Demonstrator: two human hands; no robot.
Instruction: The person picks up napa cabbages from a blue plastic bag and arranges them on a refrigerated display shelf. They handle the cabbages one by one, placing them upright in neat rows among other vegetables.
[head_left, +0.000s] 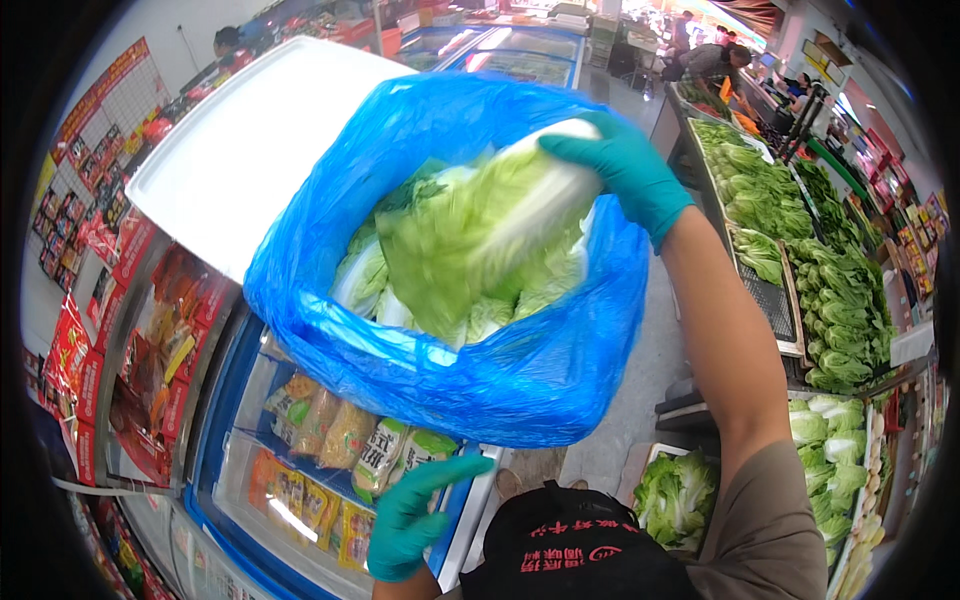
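A head of napa cabbage (517, 210), blurred by motion, is gripped at its white base by my right hand (615, 165) in a green glove. It is over the opening of a blue plastic bag (450, 397), whose rim is folded outward around more cabbage heads (367, 277). My left hand (420, 510), also gloved in green, is below the bag near the freezer's edge, fingers apart and holding nothing. A white foam lid (247, 142) lies behind the bag to the left.
Under the bag stands a chest freezer (225, 420) with packaged food. Racks of packets (142, 360) are at the left. Vegetable shelves (757, 187) run along the right, with a crate of leafy greens (675, 495) lower down. A person (712, 64) bends over produce at the back right.
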